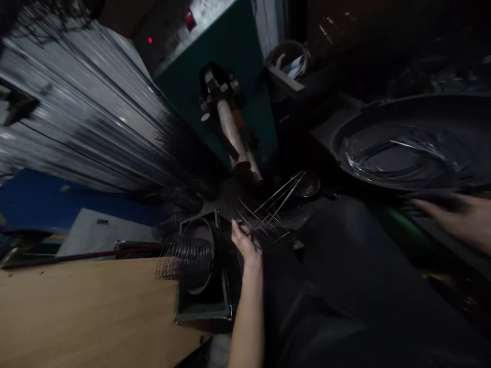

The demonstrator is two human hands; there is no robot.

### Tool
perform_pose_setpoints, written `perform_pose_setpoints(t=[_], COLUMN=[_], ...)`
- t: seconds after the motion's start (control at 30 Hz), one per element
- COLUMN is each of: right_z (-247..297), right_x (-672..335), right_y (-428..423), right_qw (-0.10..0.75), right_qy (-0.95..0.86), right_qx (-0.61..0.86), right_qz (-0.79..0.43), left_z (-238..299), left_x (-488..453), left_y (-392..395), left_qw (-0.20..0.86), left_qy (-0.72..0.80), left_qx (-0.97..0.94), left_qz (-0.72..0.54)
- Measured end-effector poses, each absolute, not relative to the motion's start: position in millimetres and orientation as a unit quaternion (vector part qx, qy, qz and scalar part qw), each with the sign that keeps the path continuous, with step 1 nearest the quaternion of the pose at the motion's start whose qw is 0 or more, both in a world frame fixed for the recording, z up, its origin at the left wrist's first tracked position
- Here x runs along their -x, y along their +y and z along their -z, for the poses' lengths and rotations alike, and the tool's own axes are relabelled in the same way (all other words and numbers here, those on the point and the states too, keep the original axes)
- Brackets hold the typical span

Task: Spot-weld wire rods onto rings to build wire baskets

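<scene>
In the middle of the head view, my left hand (245, 240) is closed on a bent wire frame (270, 217) of thin crossing metal rods. The frame's long prongs point up and right, over a small round dark dish (307, 185). At the right edge, my right hand (458, 217) is smeared by motion, beside the near rim of a big dark basin (341, 148). A loose bundle of shiny wires (399, 158) lies in that basin. Whether the right fingers grip anything is not clear.
A green machine (245, 56) with a pale cylindrical arm (230, 125) stands ahead. At left are a coil of wire rings (187, 255) on a rod, a metal-framed box (203, 309) and a wooden board (95, 312). A round container (305, 53) holds pale pieces.
</scene>
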State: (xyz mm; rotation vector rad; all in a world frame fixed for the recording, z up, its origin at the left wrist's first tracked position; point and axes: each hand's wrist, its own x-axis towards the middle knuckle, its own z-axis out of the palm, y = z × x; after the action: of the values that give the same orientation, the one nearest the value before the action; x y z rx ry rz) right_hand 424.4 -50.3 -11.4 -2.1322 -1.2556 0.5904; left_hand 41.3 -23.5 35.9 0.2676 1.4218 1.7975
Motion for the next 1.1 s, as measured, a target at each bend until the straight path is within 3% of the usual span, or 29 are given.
perform_pose_setpoints(t=[0.07, 0.13, 0.23, 0.43, 1.1], right_z=[-20, -49, -71, -70, -78], right_x=[-359, -300, -240, -198, -171], right_y=[-37, -23, -2, 18, 32], right_qw=[0.386, 0.415, 0.430, 0.495, 0.483], right_qy=[-0.426, -0.380, -0.343, -0.332, -0.191], right_qx=[0.727, 0.660, 0.604, 0.516, 0.511], right_qz=[-0.374, -0.497, -0.577, -0.615, -0.685], left_z=[-35, -34, -34, -27, -19], left_x=[-40, -36, -29, -12, -1], left_y=[-23, -24, -24, -19, -1], left_qw=[0.395, 0.382, 0.368, 0.370, 0.383], left_qy=[0.564, 0.573, 0.585, 0.576, 0.567], left_qx=[-0.113, -0.125, -0.137, -0.138, -0.133], left_qz=[-0.716, -0.714, -0.709, -0.716, -0.717])
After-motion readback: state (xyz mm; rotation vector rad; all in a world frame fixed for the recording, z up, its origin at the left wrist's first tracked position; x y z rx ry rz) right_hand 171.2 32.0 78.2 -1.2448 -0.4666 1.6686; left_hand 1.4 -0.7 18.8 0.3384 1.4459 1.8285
